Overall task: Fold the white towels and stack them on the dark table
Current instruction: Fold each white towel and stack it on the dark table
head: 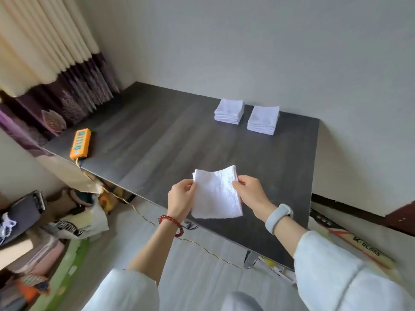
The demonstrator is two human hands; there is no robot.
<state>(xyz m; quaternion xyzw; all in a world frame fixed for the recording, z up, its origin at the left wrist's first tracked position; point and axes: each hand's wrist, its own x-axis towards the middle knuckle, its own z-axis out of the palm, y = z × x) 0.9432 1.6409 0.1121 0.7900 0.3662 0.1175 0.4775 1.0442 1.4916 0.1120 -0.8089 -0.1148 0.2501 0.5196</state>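
Observation:
A small white towel (pixel 216 194), partly folded, hangs above the near edge of the dark table (pixel 179 140). My left hand (pixel 180 198) pinches its left edge near the top corner. My right hand (pixel 250 193) pinches its right edge. The towel's lower half droops below both hands. Two stacks of folded white towels sit side by side at the far right of the table: the left stack (pixel 229 111) and the right stack (pixel 263 120), each several towels high.
An orange power strip (pixel 80 143) lies at the table's left edge, its yellow cable (pixel 202 245) trailing over the floor under my arms. Bags and clutter (pixel 74 218) crowd the floor at left. A curtain (pixel 45 41) hangs at the back left.

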